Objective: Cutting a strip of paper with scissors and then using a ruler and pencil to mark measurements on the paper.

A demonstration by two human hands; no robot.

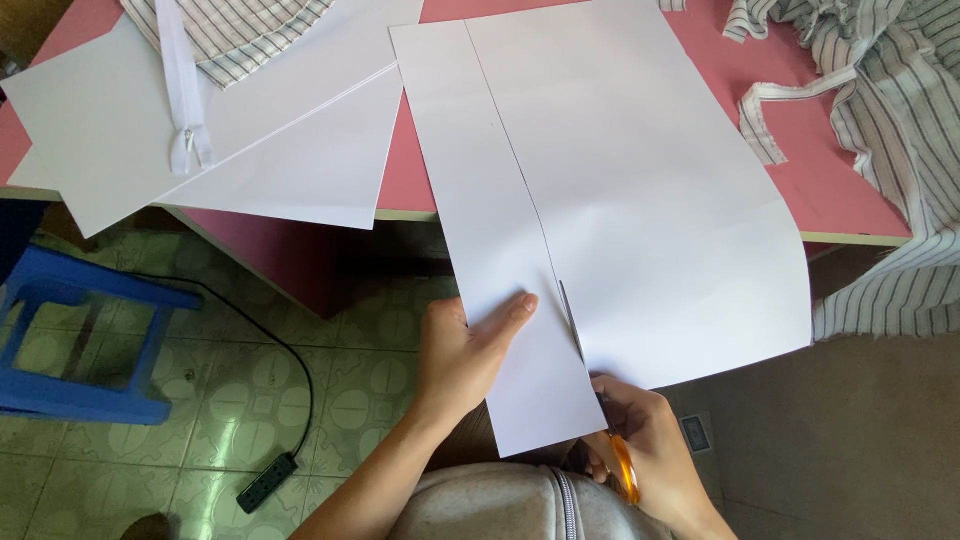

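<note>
— What does the left hand (462,355) hold?

— The near left strip of a white sheet (640,190); its fingers are closed on the edge, thumb on top.

— And the right hand (645,440)?

— Its fingers are wrapped around orange-handled scissors (590,385), the blade partway into the sheet along a drawn line.

— Where is the sheet?

— It lies on the pink surface (800,170), its near end hanging over the edge toward the person.

— Anything else around?

— More paper (280,150) to the left with a white zipper (183,90) on it, striped cloth (900,120) far right, a blue stool (75,335) and a power strip (266,482) on the floor.
</note>
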